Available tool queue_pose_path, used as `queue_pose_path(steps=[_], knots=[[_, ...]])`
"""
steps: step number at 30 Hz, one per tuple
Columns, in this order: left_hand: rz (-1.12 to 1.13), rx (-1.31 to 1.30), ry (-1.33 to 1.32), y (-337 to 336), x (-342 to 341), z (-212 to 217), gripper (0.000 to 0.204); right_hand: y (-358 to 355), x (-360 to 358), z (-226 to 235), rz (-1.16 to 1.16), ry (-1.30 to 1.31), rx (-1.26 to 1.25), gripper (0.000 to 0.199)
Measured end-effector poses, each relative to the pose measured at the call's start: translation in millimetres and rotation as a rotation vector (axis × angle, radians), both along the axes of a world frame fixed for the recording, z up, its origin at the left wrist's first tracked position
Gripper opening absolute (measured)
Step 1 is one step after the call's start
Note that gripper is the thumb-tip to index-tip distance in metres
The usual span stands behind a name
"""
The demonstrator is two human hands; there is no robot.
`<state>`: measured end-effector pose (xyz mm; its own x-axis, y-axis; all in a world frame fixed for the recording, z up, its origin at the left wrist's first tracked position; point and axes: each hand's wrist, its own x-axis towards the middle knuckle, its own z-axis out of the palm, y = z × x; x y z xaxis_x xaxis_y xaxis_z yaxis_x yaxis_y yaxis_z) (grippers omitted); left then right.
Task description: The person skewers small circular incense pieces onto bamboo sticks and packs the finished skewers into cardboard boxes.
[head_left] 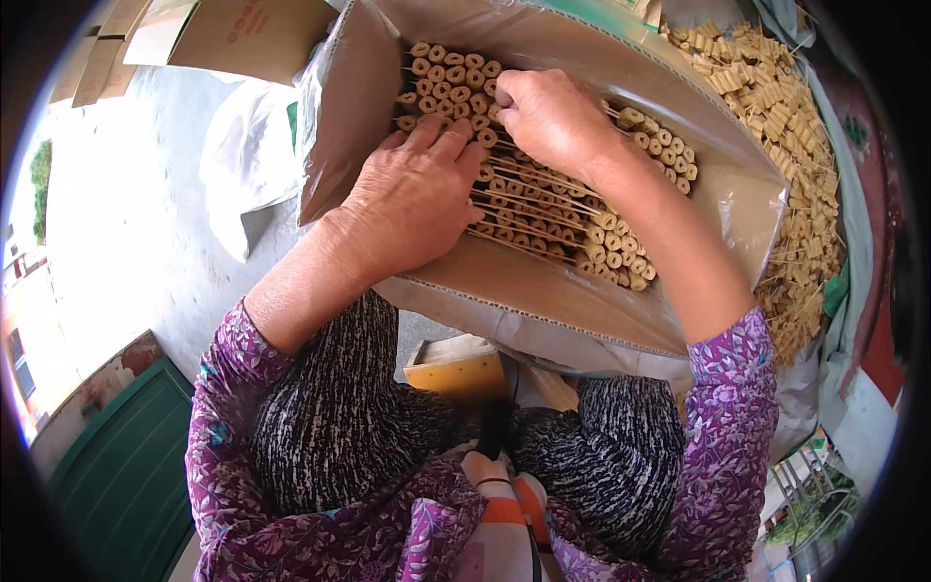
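An open cardboard box (543, 291), lined with clear plastic, lies in front of me. Packed in it are rows of tan, hollow rolls (451, 87) on thin wooden sticks, with more roll ends (621, 247) facing up at the right. Bare sticks (533, 199) run between the two groups. My left hand (422, 189) rests across the left rolls, its fingers laid out over them and its thumb by the sticks. Beside it, my right hand (553, 116) has its fingers pinched together against the upper rolls. Whatever its fingertips grip is hidden.
A large heap of loose skewered rolls (776, 126) lies beyond the box on the right. Folded cardboard (252, 39) stands at the upper left, near a white plastic bag (252, 160). Between my knees is a small yellow wooden stool (456, 369). A green door (121, 475) is at lower left.
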<state>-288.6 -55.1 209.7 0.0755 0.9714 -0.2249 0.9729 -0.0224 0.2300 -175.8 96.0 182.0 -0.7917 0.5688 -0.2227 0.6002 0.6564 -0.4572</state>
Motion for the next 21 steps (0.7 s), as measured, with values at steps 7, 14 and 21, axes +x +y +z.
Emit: queue_pose_path(steps=[7,14,21], knots=[[0.020,-0.015,-0.012,6,5,7,0.053,5,20,-4,-0.007,0.131,-0.231,0.029],[0.152,0.184,-0.182,-12,-12,-4,0.023,-22,89,87,0.115,0.228,0.337,0.034],[0.158,0.095,-0.085,-21,-17,11,0.018,-34,202,56,-0.346,0.398,0.495,0.025]])
